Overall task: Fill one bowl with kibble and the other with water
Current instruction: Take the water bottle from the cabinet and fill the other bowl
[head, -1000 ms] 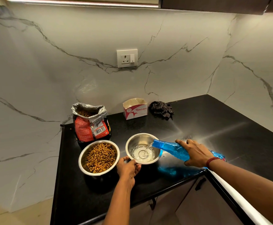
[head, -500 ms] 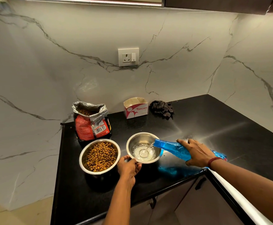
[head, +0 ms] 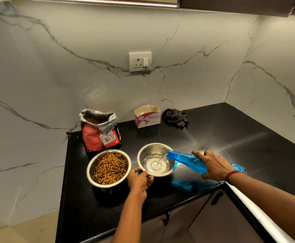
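Two steel bowls stand side by side on the black counter [head: 248, 137]. The left bowl [head: 90, 170] holds brown kibble. The right bowl [head: 152, 148] has clear water pooling in its bottom. My left hand [head: 139, 181] grips the near rim of the water bowl. My right hand [head: 213, 165] holds a blue plastic bottle [head: 187, 160] tipped on its side, its mouth over the bowl's right rim, and a thin stream of water runs out into the bowl.
An open red kibble bag [head: 99, 135] stands behind the kibble bowl. A small open carton [head: 147, 116] and a dark crumpled cloth [head: 175, 116] sit by the marble back wall. The counter's front edge [head: 178, 202] runs just below the bowls, with cabinets under it.
Water keeps flowing from the bottle and the pool in the right bowl has spread. Both hands, bottle and bowls have stayed in place.
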